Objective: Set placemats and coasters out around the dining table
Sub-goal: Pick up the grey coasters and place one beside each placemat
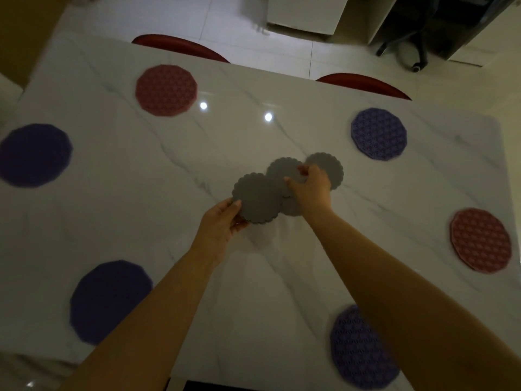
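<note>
Several round placemats lie around the white marble table (174, 210): purple ones at the left (35, 155), near left (110, 301), near right (363, 348) and far right (379, 134), pink ones at the far left (166, 90) and right (480, 239). In the table's middle are several grey scalloped coasters. My left hand (222, 224) holds the edge of one grey coaster (258, 197), lifted a little. My right hand (310, 187) pinches another grey coaster (283, 170); a third grey coaster (328, 167) lies behind it, partly hidden.
Two red chairs (180, 48) (363, 84) are tucked in at the table's far side. Beyond them are white floor tiles, a white cabinet (304, 12) and a black office chair base (408, 49). A dark strip (239, 386) shows at the table's near edge.
</note>
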